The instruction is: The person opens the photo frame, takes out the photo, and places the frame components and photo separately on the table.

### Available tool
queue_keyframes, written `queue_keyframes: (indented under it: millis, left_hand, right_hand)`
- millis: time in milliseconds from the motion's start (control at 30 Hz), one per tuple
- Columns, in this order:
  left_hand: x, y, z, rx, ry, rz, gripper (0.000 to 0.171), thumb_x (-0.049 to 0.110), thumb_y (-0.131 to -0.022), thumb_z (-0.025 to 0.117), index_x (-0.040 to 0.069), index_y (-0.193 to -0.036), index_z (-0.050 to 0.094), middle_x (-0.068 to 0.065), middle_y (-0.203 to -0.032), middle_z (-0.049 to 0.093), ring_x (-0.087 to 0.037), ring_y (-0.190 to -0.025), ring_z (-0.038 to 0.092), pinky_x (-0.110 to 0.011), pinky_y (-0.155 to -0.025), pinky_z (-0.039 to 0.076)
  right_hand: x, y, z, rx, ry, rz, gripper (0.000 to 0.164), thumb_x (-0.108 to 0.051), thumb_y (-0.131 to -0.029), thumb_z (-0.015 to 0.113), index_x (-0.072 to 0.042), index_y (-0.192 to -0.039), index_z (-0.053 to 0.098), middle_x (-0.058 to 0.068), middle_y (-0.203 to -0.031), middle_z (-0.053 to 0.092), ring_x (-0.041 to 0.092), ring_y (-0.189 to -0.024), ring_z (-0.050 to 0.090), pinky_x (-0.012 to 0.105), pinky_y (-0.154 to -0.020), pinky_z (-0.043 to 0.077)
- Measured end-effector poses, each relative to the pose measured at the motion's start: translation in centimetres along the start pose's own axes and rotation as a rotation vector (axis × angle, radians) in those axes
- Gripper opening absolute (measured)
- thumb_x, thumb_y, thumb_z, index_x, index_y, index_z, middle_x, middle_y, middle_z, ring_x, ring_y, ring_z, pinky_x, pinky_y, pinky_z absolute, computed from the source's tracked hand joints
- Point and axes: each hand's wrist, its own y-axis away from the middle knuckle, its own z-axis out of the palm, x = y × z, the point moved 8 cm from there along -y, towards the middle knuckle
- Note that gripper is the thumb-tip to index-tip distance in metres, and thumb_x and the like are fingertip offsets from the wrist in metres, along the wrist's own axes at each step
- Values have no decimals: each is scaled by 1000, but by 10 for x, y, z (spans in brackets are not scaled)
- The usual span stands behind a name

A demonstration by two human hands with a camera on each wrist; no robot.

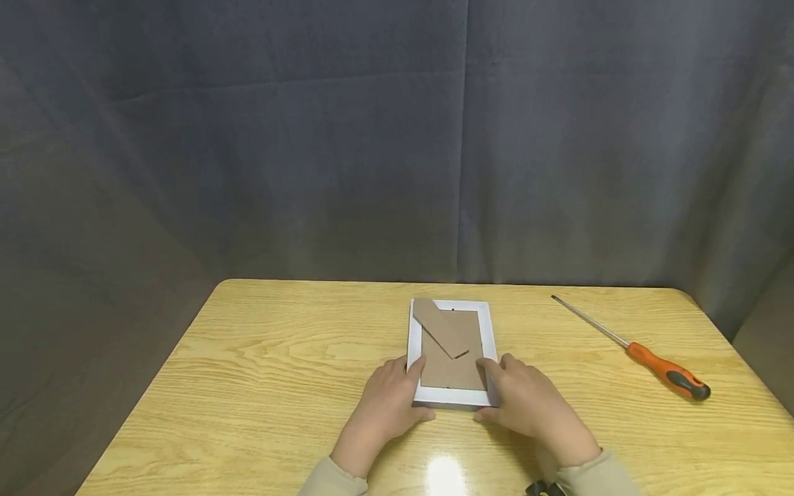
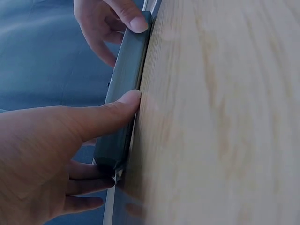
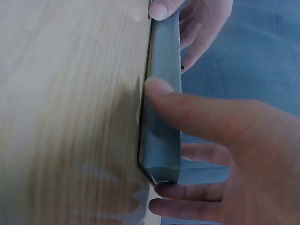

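Observation:
A white picture frame [image 1: 451, 396] lies on the table with its brown backing board [image 1: 449, 375] facing up. A brown easel leg [image 1: 442, 327] slants across the backing from the upper left corner. My left hand [image 1: 389, 399] grips the near left corner, its thumb on the near edge and fingers along the left side. At the near right corner my right hand [image 1: 524, 396] holds the frame in the same way. In both wrist views the thumbs press on the frame's near side wall [image 2: 124, 70] [image 3: 161, 126]. The frame's front is hidden against the table.
A long screwdriver [image 1: 660, 365] with an orange and black handle lies on the right of the wooden table [image 1: 279, 344], its tip pointing to the far left. Dark grey curtain [image 1: 347, 172] hangs behind the table. A small black object [image 1: 544, 489] shows beside the right sleeve.

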Motion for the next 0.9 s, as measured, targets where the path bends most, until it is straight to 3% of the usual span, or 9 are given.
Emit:
queue_keyframes:
  millis: [100,233,367,533,733,900]
  left_hand:
    - [0,1,-1,15,-18,-2,89,34,-72,89,0,-143,49,-25,-138,52,-37,-126,51,-50,-105,42]
    - [3,1,-11,84,-71,14,83,26,-71,89,1,-141,52,-24,-132,57,-36,-121,55,-50,-102,44]
    - [4,2,-25,144,-109,11,72,15,-71,88,7,-137,58,-21,-126,62,-34,-116,59,-49,-97,47]
    - [5,3,-41,179,-139,-3,63,7,-72,84,15,-132,64,-18,-123,65,-33,-114,62,-49,-95,49]
    - [8,6,-62,251,-161,12,56,4,-70,83,16,-124,70,-12,-116,71,-29,-106,67,-50,-92,51]
    - [12,9,-76,305,-160,23,52,2,-68,83,15,-117,73,-5,-109,74,-23,-96,71,-43,-84,54]
  right_hand:
    - [-1,0,-1,13,18,-11,82,-41,-62,92,-3,-128,61,7,-90,57,14,-69,51,36,-66,49]
    - [-2,0,-7,64,50,-40,82,-37,-60,94,-5,-128,61,5,-91,55,14,-70,52,39,-70,50]
    - [-7,2,-17,139,66,-88,73,-29,-62,94,-7,-125,64,2,-89,54,13,-67,49,35,-65,47]
    - [-11,3,-29,182,67,-108,62,-19,-67,85,-9,-125,65,0,-89,54,11,-65,45,32,-61,44]
    - [-13,4,-39,201,77,-132,63,-19,-62,86,-13,-121,68,-5,-87,51,10,-64,40,29,-60,41]
    - [-16,7,-50,280,70,-196,57,-15,-58,86,-15,-113,72,-11,-82,45,8,-62,38,25,-56,38]
